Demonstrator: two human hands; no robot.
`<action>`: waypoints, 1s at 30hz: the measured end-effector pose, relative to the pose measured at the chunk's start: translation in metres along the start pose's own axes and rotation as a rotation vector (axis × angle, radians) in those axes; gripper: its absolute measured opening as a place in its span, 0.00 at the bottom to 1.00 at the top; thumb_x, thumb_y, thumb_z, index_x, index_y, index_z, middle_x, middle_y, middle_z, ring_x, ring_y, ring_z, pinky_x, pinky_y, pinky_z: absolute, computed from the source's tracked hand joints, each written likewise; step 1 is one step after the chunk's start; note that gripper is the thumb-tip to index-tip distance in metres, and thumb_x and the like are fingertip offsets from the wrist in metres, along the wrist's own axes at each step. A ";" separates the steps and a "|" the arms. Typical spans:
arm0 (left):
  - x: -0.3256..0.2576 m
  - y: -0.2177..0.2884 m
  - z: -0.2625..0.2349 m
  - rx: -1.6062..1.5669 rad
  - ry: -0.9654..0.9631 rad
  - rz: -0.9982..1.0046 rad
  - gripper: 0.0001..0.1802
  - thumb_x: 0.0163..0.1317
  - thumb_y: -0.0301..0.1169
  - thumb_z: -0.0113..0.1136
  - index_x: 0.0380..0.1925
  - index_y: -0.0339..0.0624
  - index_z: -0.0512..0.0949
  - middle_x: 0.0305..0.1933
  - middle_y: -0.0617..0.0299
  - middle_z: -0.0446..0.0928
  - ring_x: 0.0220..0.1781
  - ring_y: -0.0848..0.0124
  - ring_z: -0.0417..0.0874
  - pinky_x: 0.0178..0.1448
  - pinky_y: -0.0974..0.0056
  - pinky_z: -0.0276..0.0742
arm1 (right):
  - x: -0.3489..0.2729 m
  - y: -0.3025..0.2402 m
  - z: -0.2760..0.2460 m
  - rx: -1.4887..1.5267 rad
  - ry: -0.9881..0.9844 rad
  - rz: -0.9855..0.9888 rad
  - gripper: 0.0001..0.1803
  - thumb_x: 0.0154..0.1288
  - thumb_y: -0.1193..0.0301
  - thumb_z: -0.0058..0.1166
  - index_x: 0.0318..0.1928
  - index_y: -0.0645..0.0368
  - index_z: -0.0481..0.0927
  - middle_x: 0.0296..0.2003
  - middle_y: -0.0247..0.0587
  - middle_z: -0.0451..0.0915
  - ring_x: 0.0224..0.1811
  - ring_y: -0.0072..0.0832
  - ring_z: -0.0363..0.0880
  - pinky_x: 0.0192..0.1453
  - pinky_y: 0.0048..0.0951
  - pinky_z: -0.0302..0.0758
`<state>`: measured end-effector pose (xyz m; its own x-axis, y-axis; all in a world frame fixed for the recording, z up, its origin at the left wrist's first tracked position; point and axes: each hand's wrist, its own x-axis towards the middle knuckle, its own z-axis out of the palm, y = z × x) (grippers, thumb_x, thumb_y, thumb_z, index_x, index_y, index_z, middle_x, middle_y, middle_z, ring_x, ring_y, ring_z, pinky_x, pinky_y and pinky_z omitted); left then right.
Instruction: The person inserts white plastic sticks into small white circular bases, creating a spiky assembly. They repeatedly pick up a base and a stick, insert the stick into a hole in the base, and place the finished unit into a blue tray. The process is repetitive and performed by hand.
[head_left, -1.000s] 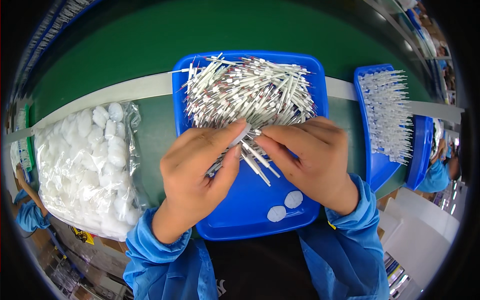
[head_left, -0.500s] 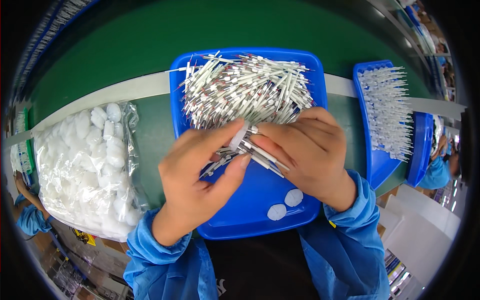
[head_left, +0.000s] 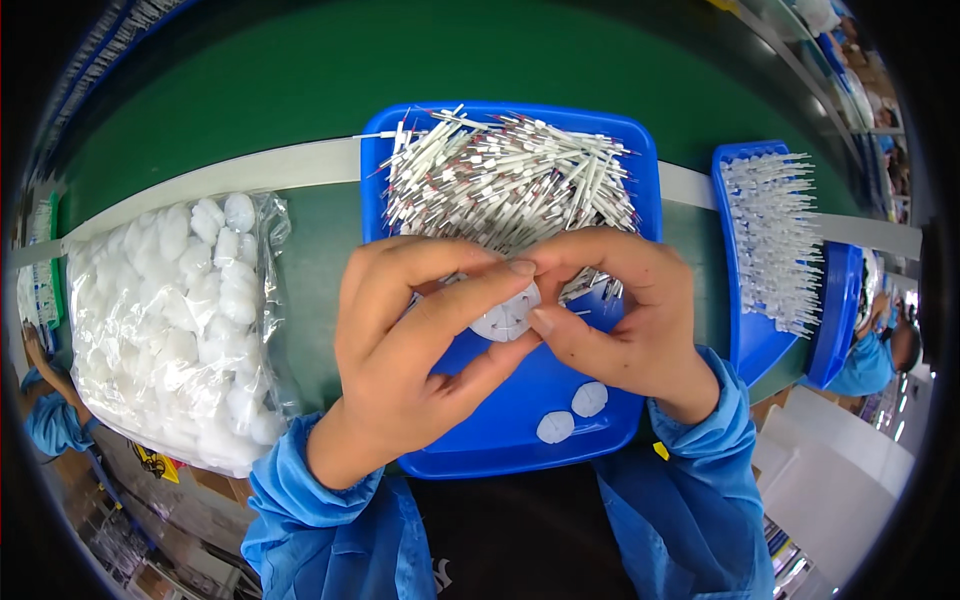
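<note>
I watched both grips, left hand (head_left: 405, 335) and right hand (head_left: 640, 310), pinch the white disc (head_left: 503, 320) over the blue tray (head_left: 480, 425), near the piled white rods (head_left: 510, 180). Slack pinch likely risked dropping it; oversqueezing might've bent it.

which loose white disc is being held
The upper disc, between the left hand and right hand; the other two discs lie in the blue tray.
</note>
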<state>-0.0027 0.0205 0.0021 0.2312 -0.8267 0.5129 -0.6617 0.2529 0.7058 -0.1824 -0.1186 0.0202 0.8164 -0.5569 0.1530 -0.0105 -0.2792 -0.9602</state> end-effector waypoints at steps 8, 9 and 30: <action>0.000 0.001 0.004 0.133 0.041 0.074 0.30 0.45 0.27 0.86 0.53 0.42 0.91 0.53 0.57 0.87 0.52 0.55 0.85 0.56 0.54 0.81 | -0.004 0.009 -0.002 0.089 -0.007 0.010 0.20 0.64 0.82 0.74 0.56 0.63 0.87 0.36 0.35 0.89 0.41 0.20 0.89 0.50 0.26 0.84; 0.000 0.002 0.004 0.146 0.041 0.089 0.30 0.46 0.27 0.86 0.53 0.42 0.91 0.53 0.57 0.87 0.52 0.55 0.85 0.56 0.54 0.81 | -0.005 0.009 0.000 0.102 -0.006 0.017 0.20 0.64 0.81 0.74 0.56 0.63 0.86 0.37 0.35 0.89 0.41 0.20 0.89 0.50 0.26 0.84; -0.001 0.002 0.006 0.159 0.050 0.108 0.31 0.43 0.26 0.85 0.53 0.44 0.91 0.55 0.59 0.89 0.51 0.57 0.86 0.55 0.55 0.82 | -0.009 0.013 -0.002 0.313 -0.095 0.111 0.24 0.67 0.84 0.71 0.61 0.61 0.80 0.47 0.35 0.87 0.50 0.21 0.89 0.58 0.28 0.85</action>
<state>-0.0083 0.0187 -0.0002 0.1857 -0.7720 0.6078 -0.7878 0.2528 0.5617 -0.1908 -0.1189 0.0068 0.8704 -0.4910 0.0356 0.0638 0.0409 -0.9971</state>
